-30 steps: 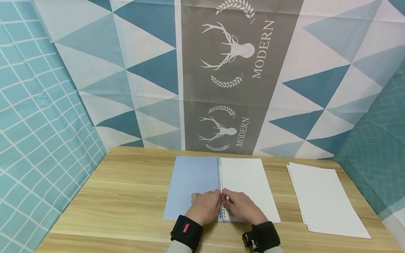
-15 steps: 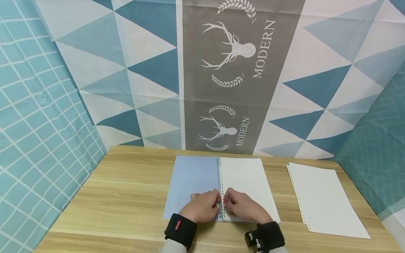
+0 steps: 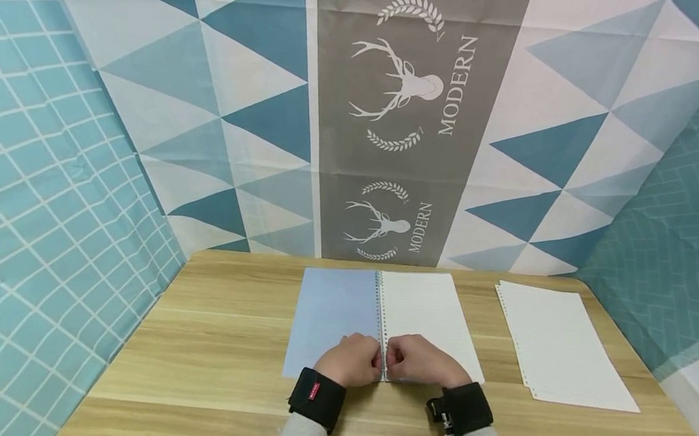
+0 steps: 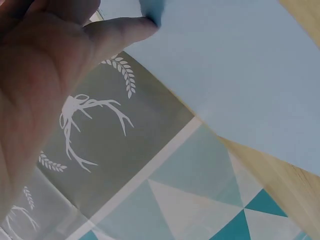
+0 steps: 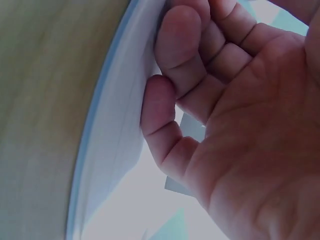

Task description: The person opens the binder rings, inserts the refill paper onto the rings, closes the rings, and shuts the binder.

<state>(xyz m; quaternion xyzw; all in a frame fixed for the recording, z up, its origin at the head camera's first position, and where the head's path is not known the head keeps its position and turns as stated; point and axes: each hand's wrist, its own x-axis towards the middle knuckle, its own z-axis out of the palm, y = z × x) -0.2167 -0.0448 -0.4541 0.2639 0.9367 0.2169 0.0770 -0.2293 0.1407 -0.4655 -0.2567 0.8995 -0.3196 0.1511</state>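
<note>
A loose-leaf ring notebook (image 3: 424,308) lies open on the table, its blue cover (image 3: 336,304) to the left and white lined pages to the right. My left hand (image 3: 350,360) and right hand (image 3: 419,359) meet at the lower end of the ring spine (image 3: 380,301), fingers curled, gripping either side of it. The thumb (image 4: 125,32) of my left hand touches the blue cover in the left wrist view. In the right wrist view, curled fingers (image 5: 160,107) touch the page stack. My hands hide the lowest rings.
Loose punched sheets (image 3: 563,348) lie overlapping at the right of the wooden table (image 3: 213,365). Patterned cloth (image 3: 392,139) hangs behind the table, and blue grid cloth (image 3: 34,202) hangs at the left.
Both hands have slid slightly down the ring spine toward me, and their fingers are curled more tightly. The notebook and loose sheets have stayed in place.
</note>
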